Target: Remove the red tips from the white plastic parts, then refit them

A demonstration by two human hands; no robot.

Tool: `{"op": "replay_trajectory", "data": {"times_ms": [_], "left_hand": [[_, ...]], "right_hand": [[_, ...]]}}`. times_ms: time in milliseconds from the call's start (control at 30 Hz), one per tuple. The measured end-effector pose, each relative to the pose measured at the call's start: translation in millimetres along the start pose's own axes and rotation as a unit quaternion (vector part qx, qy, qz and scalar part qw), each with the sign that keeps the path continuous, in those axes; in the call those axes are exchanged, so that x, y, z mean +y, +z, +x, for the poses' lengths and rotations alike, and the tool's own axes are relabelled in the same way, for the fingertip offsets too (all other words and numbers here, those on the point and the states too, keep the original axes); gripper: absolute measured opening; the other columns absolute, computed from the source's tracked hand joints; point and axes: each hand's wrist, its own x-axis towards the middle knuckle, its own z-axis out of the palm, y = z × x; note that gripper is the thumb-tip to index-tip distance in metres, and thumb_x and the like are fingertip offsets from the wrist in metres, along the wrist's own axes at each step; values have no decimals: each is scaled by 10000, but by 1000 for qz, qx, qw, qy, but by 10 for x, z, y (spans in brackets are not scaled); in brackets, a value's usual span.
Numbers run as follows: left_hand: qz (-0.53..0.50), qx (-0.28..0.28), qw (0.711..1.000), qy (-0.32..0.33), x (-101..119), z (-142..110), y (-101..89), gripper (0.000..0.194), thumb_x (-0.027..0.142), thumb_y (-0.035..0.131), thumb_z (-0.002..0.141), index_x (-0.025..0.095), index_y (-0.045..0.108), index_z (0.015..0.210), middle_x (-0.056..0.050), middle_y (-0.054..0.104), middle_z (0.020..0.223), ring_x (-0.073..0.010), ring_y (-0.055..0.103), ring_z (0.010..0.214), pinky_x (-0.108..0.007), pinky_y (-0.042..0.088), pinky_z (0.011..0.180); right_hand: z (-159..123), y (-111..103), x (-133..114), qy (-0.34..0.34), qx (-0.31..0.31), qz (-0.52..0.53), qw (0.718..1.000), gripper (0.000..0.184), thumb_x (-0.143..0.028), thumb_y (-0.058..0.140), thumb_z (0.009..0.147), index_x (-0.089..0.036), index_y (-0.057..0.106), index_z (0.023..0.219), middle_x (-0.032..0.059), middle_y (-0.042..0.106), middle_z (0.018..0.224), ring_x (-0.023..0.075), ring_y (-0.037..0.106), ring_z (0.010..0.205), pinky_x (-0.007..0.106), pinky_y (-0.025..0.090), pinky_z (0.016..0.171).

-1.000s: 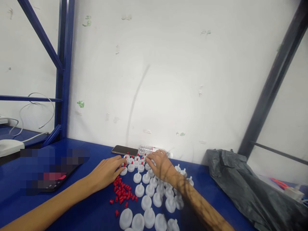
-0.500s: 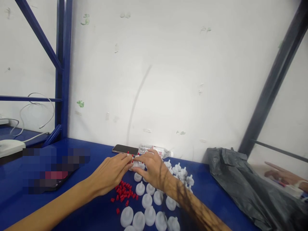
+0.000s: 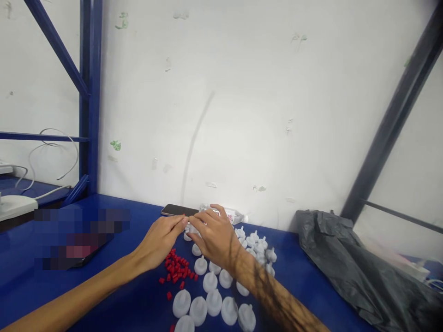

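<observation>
Several white plastic caps (image 3: 211,302) with small spouts stand in rows on the blue table (image 3: 138,304). A pile of small red tips (image 3: 178,270) lies to their left. My left hand (image 3: 159,242) and my right hand (image 3: 213,237) meet fingertip to fingertip above the far caps. Both pinch together over a white cap that is mostly hidden by the fingers. I cannot make out whether a red tip is between the fingers of my left hand.
A phone (image 3: 175,210) and a lying water bottle (image 3: 231,215) rest against the white wall. A grey plastic bag (image 3: 349,269) covers the right of the table. Blue frame posts (image 3: 90,97) rise at left, with white cables (image 3: 44,152) behind. A blurred patch hides an item at left.
Both hands have drawn together and slightly left, from resting on separate caps to pinching at one spot. A co-worker's hand seen at far right half a second ago is gone.
</observation>
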Motion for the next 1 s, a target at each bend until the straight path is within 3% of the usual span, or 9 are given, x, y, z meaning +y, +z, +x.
{"op": "replay_trajectory", "data": {"times_ms": [100,167,233,367,467,633,800,1000], "left_hand": [[-24,41,995,-82,-145,114,-106,461,571,201,1012,257,241,678,63,277,542,-135,294,476,-271,292,467],[15,57,993,-101,-281,172,-230,425,527,128,1012,262,193,686,65,222,557,-138,262,482,-272,264,480],[67,53,991,-98,-395,190,-335,431,515,215,997,249,265,661,43,319,577,-155,346,543,-286,274,551],[160,-43,983,-78,-464,122,-344,244,407,488,894,224,505,733,5,552,652,-185,455,613,-315,246,612],[193,-123,972,-53,-434,68,-262,144,335,509,875,225,559,797,-4,622,734,-196,518,670,-318,269,630],[217,-228,949,-32,-417,48,-257,87,276,535,845,224,597,813,-1,650,736,-200,556,681,-311,298,613],[225,-257,940,-21,-437,24,-294,59,263,567,821,234,605,855,-1,675,777,-213,581,730,-309,322,629],[219,-251,943,-5,-388,0,-271,62,260,553,845,228,606,845,0,669,761,-204,573,718,-306,318,629]], "right_hand": [[-12,-24,141,65,-3,7,998,225,-167,666,934,-209,653,1155,88,732,1127,267,624,1096,515,292,1152],[-61,-22,264,121,4,43,992,216,-171,694,923,-221,654,1130,74,742,1094,265,645,1048,521,325,1120],[-107,-12,344,151,14,72,986,246,-216,707,930,-220,629,1164,55,744,1024,255,660,985,495,390,1057],[-108,26,278,148,6,132,980,204,-226,694,942,-247,615,1128,-7,744,999,206,675,951,370,465,949],[-65,87,147,119,-18,186,975,77,-255,707,951,-273,660,1011,-57,754,1012,162,689,960,318,460,945],[-71,258,80,111,-37,197,973,69,-303,781,906,-275,747,960,-2,737,1052,196,667,1041,360,438,962],[-115,370,64,100,-69,175,977,43,-314,776,914,-283,761,941,-32,786,958,196,692,990,374,423,959],[-126,299,89,116,-62,128,983,103,-347,686,981,-280,748,1027,-16,788,1024,189,697,1021,365,429,991]]}}
